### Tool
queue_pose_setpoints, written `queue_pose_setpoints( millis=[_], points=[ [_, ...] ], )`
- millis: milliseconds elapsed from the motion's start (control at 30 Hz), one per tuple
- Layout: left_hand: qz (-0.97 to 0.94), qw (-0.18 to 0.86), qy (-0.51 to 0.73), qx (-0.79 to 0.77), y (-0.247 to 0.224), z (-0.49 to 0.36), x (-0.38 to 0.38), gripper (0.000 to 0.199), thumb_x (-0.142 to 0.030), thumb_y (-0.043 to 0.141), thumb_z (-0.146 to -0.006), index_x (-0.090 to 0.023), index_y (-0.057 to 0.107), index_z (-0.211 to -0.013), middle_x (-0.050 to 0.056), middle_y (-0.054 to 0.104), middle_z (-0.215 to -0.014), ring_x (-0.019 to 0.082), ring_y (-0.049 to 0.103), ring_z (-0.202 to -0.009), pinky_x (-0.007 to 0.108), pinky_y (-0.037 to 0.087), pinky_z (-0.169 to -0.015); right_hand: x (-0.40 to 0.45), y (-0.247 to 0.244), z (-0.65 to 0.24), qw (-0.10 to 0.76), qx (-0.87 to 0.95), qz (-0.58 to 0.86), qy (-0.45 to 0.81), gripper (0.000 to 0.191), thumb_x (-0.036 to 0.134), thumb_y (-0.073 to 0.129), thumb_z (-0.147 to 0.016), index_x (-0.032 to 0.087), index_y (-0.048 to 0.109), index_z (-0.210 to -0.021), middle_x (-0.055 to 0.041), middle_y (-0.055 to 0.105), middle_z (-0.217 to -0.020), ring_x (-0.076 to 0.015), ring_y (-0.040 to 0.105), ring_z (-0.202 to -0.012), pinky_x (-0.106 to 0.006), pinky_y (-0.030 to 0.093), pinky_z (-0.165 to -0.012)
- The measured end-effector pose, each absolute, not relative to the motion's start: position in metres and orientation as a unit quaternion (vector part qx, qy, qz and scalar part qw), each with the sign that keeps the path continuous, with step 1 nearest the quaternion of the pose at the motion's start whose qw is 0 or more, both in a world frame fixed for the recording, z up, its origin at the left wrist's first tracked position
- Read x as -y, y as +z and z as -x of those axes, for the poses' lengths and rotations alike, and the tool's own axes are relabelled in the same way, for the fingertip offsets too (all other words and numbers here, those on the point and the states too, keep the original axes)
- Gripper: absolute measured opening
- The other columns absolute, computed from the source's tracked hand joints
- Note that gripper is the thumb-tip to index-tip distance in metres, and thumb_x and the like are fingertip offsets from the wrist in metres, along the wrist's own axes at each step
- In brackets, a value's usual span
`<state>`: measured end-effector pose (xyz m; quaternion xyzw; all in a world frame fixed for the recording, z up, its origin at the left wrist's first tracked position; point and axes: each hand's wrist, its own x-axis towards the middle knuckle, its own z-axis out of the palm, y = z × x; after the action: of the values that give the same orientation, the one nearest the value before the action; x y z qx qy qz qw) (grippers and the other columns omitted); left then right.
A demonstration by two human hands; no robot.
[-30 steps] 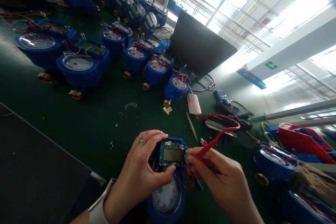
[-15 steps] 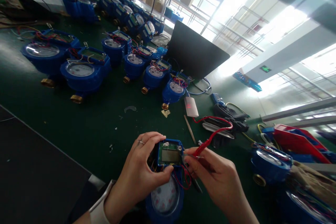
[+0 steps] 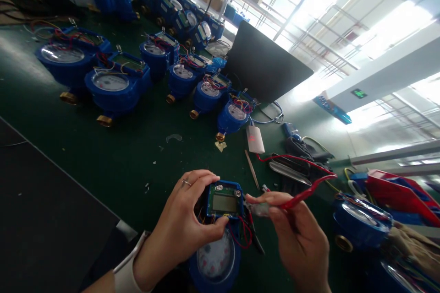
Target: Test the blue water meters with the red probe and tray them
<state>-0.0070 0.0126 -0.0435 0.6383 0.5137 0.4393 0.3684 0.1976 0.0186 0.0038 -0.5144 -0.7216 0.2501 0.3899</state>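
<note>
Well, my left hand clamps the case holding a board and screen, just beyond the dial, while my right hand pinches the clear connector of the red cable beside it, red marks on the white box illegible.

The right hand has slid rightward, baring more clear connector, red cable bowing farther out

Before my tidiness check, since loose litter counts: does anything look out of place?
Yes, litter: a yellowish scrap and a curved translucent piece beyond the left hand, pale bits to its left, all seemingly stray on the table. The held meter shows no plain damage.
</note>
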Motion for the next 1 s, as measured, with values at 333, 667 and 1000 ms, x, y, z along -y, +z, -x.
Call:
queue_pose_setpoints(
  millis=[333, 667, 1000],
  points=[
    [-0.64, 0.362, 0.437, -0.518, -0.045, 0.0064, -0.0128, 0.053, -0.018, 0.071, -0.07, -0.022, 0.054, -0.12, 0.009, 0.058, -0.123, 0.029, 0.055, -0.116, 0.049, 0.048, -0.099, -0.0203, 0.0038, -0.1997, 0.349, 0.755, 0.494, 0.254, 0.016, 0.01, 0.061, -0.089, 0.024, 0.067, -0.096, -0.0014, 0.077, -0.093, -0.0207, 0.076, -0.092, -0.027, 0.062, -0.082],
    [-0.642, 0.356, 0.439, -0.517, -0.0435, 0.0072, -0.013, 0.052, -0.018, 0.07, -0.07, -0.022, 0.054, -0.119, 0.009, 0.059, -0.121, 0.028, 0.056, -0.114, 0.046, 0.048, -0.098, -0.0201, 0.0059, -0.198, 0.338, 0.767, 0.489, 0.242, 0.014, 0.01, 0.064, -0.087, 0.022, 0.068, -0.093, -0.0034, 0.078, -0.091, -0.0224, 0.076, -0.091, -0.028, 0.062, -0.081],
    [-0.641, 0.362, 0.442, -0.512, -0.0443, 0.0069, -0.0129, 0.053, -0.017, 0.07, -0.07, -0.021, 0.054, -0.12, 0.008, 0.058, -0.122, 0.027, 0.055, -0.115, 0.046, 0.047, -0.1, -0.0214, 0.007, -0.1975, 0.316, 0.784, 0.486, 0.222, 0.015, 0.011, 0.065, -0.087, 0.022, 0.069, -0.096, -0.0052, 0.079, -0.097, -0.0204, 0.076, -0.091, -0.027, 0.062, -0.082]
  ],
)
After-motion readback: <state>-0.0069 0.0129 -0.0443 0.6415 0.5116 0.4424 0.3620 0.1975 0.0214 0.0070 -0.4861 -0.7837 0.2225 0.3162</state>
